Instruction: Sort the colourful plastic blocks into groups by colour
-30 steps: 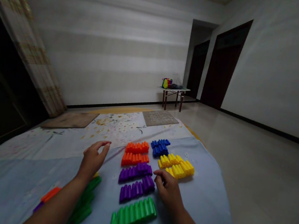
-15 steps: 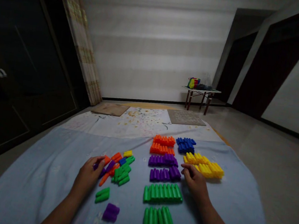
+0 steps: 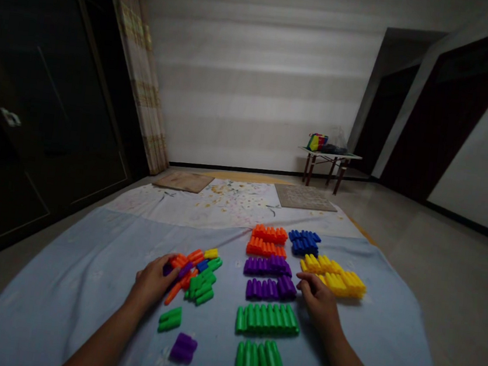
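Observation:
My left hand (image 3: pixel 154 281) is at the left edge of a mixed pile of plastic building pieces. Its thumb and fingers are curled around a purple piece (image 3: pixel 168 269), partly hidden by them. Orange pieces (image 3: pixel 180 260) and green pieces (image 3: pixel 201 287) lie against it. My right hand (image 3: pixel 317 297) rests just right of the purple row (image 3: pixel 269 289), its thumb and index finger slightly apart with nothing visible between them. Yellow pieces (image 3: pixel 340 283) lie beyond it. A green pair (image 3: pixel 170 319) and a purple pair (image 3: pixel 183 348) sit apart near my left forearm.
Orange rows (image 3: pixel 266 247), blue pieces (image 3: pixel 305 246) and green rows (image 3: pixel 268 319) are grouped on the blue cloth (image 3: pixel 97 272). A brown board (image 3: pixel 185 181) and a grey board (image 3: pixel 304 197) lie at the far end. A small table (image 3: pixel 330 154) with bags stands by the wall.
My left hand has shifted slightly, its fingers reaching further over the orange pieces. The right hand stays beside the purple row. The whole view has moved a little.

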The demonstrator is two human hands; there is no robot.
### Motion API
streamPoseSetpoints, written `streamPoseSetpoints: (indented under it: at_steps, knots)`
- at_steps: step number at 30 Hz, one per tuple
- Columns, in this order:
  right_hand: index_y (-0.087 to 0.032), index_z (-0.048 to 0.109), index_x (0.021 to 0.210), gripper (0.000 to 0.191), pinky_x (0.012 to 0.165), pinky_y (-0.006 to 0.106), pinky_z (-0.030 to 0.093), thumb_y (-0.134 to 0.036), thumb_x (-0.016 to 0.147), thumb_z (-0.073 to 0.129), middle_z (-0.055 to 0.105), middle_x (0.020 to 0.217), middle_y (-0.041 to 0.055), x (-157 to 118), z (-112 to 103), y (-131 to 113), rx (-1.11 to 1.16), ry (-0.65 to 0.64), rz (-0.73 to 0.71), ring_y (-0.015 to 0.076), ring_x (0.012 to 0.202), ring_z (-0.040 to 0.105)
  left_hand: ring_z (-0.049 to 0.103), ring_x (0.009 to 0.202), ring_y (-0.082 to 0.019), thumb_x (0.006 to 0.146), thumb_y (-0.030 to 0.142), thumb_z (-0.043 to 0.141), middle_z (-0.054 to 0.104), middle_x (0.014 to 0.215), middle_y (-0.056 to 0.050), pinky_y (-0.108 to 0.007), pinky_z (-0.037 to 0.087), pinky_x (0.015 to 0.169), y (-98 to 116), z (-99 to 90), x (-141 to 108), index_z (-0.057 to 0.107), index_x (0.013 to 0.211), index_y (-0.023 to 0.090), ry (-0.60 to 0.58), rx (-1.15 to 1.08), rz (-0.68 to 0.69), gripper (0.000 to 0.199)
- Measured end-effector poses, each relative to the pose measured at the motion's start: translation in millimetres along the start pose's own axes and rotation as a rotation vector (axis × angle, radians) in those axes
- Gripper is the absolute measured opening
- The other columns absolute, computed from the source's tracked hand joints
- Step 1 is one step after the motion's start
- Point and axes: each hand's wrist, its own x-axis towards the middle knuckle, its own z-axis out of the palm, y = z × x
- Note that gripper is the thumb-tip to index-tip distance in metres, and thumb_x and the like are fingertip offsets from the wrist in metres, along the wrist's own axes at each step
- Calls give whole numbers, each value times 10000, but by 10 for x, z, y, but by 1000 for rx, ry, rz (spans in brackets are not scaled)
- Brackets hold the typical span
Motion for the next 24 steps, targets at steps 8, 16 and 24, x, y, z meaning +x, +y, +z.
streamPoseSetpoints:
  at_steps: [8, 16, 24]
  knots:
    - [-158, 629, 938, 328, 686, 304, 457, -374, 796, 428, 662, 751, 43, 6, 15, 18, -52, -23, -30, 200, 729, 620, 606, 992, -231, 697, 399, 533, 681, 1042, -53, -366, 427, 907, 254, -30, -52, 648, 994, 224, 32, -62, -55, 363]
    - [-172, 634, 928, 315, 657, 297, 458, -362, 806, 416, 667, 749, 39, -8, 15, -13, -85, -30, -69, 198, 713, 622, 634, 875, -234, 607, 549, 584, 683, 972, -122, -337, 496, 783, 228, -78, 36, 620, 955, 129, 46, -518, -69, 547]
    - [-166, 644, 905, 300, 628, 283, 459, -340, 800, 424, 661, 721, 36, -5, 9, -56, -80, -4, -114, 189, 675, 616, 640, 853, -218, 605, 498, 578, 696, 908, -108, -319, 501, 749, 185, 78, 383, 649, 894, 143, -66, -317, -52, 463]
